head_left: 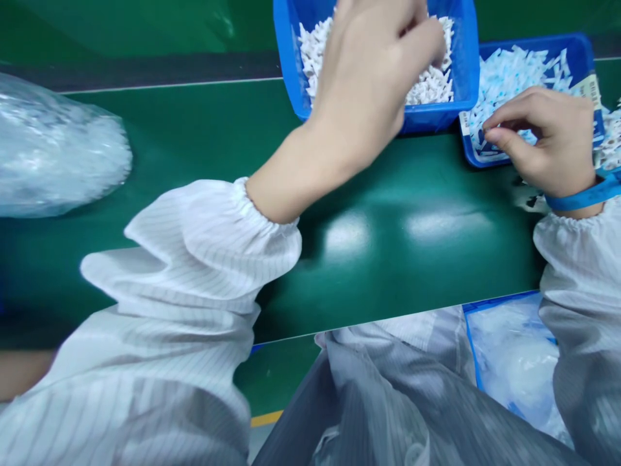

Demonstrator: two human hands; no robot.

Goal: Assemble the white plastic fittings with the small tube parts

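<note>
left hand (pixel 373 71): down in the bigger blue bin (pixel 291 77), fingers curled into the heap, palm side hidden, so can't tell if anything's actually grabbed
white bits (pixel 310 58): piled under and around those fingertips, filling the bin on both sides of the hand
right hand (pixel 548 139): hovering over the near edge of the second blue bin (pixel 528 40), thumb and forefinger pinched together, other fingers tucked in; too small to tell whether a piece sits in the pinch
bluish-white bits (pixel 509 74): heaped just beyond the right knuckles, in that second bin
wrist strap (pixel 587 196): blue, wrapped right behind the right hand, just above the cuff
sleeves (pixel 204 252): white, striped, elastic cuff snug at the left wrist
green surface (pixel 388 259): under both forearms, bare and shiny between the two hands
plastic bag (pixel 53 155): clear, crumpled, well off to the left of the left hand
bagged tray (pixel 514 362): nearer the body than the right hand, blue rim, cloudy plastic inside
</note>
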